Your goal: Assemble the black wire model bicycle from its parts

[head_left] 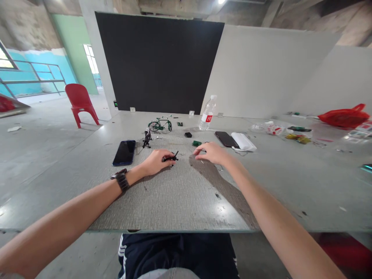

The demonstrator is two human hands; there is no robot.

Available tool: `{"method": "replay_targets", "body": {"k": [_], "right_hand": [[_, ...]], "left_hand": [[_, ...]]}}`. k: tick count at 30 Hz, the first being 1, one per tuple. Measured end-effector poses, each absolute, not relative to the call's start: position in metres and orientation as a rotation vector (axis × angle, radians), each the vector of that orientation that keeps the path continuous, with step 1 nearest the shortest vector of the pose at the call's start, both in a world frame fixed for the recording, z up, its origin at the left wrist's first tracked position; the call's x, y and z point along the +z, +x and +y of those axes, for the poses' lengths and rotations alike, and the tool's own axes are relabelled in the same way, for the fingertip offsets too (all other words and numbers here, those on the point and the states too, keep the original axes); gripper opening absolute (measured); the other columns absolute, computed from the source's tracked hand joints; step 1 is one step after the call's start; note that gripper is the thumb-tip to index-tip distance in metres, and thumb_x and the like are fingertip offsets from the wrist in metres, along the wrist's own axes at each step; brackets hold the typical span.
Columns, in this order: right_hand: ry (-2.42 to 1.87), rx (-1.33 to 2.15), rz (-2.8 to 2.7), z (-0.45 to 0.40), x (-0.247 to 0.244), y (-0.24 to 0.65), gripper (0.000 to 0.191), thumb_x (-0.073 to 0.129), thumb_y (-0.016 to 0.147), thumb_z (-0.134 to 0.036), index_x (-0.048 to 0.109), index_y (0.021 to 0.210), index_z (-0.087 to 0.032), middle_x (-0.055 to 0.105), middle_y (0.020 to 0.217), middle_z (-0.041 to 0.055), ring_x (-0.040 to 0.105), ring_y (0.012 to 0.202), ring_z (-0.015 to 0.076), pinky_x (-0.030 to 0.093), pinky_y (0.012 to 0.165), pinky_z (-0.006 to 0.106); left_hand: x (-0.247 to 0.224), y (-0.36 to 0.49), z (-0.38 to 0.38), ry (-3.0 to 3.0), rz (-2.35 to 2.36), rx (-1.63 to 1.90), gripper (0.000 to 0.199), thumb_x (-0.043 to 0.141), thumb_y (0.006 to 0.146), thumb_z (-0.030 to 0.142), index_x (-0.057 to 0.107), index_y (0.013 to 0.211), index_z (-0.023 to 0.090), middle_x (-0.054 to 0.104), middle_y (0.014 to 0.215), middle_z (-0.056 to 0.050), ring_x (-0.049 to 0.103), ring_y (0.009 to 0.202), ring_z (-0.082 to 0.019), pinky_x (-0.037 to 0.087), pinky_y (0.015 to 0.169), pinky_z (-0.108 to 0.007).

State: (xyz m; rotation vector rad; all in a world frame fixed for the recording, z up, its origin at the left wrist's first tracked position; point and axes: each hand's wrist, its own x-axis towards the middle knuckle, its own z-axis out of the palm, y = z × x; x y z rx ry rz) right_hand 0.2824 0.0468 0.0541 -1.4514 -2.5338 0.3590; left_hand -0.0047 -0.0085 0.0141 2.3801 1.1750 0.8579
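My left hand is closed on a small black model part with thin arms sticking out, just above the table. To its right, my right hand hovers palm down, fingers apart and bent, casting a shadow; I see nothing held in it. A small green block lies just beyond its fingertips, and a thin wire piece lies below the hand. Farther back stands a green model bicycle. Nearer my left hand is a dark, partly built model bicycle. A black block rests between the hands, farther off.
A phone lies left of my left hand. A second phone and a white case lie on the right. Behind them stands a water bottle. A red plastic bag and wrappers sit far right. An upright black panel borders the table's back.
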Motion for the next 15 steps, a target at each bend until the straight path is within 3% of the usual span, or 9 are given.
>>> {"method": "replay_targets", "body": {"k": [5, 11, 15], "right_hand": [[-1.472, 0.298, -2.527, 0.051, 0.05, 0.285, 0.015, 0.068, 0.083, -0.037, 0.076, 0.084, -0.025, 0.076, 0.091, 0.0057, 0.064, 0.07, 0.0191, 0.042, 0.065, 0.034], [-1.494, 0.246, -2.537, 0.055, 0.043, 0.286, 0.017, 0.066, 0.085, -0.036, 0.072, 0.075, -0.025, 0.074, 0.087, 0.0076, 0.064, 0.073, 0.0214, 0.041, 0.065, 0.034], [-1.487, 0.202, -2.493, 0.058, 0.036, 0.287, 0.017, 0.06, 0.09, -0.034, 0.071, 0.083, -0.024, 0.074, 0.093, 0.0098, 0.065, 0.079, 0.0233, 0.042, 0.067, 0.034]], "left_hand": [[0.016, -0.004, -0.01, 2.381, 1.183, 0.849, 0.026, 0.065, 0.092, 0.04, 0.074, 0.105, 0.02, 0.075, 0.105, -0.007, 0.068, 0.09, -0.021, 0.05, 0.078, -0.031], [0.016, -0.004, -0.01, 2.391, 1.181, 0.85, 0.026, 0.065, 0.092, 0.039, 0.074, 0.105, 0.019, 0.075, 0.105, -0.007, 0.068, 0.091, -0.021, 0.05, 0.079, -0.032], [0.013, -0.004, -0.008, 2.385, 1.187, 0.852, 0.026, 0.066, 0.092, 0.04, 0.074, 0.105, 0.019, 0.075, 0.106, -0.007, 0.068, 0.091, -0.021, 0.05, 0.079, -0.032]]}}
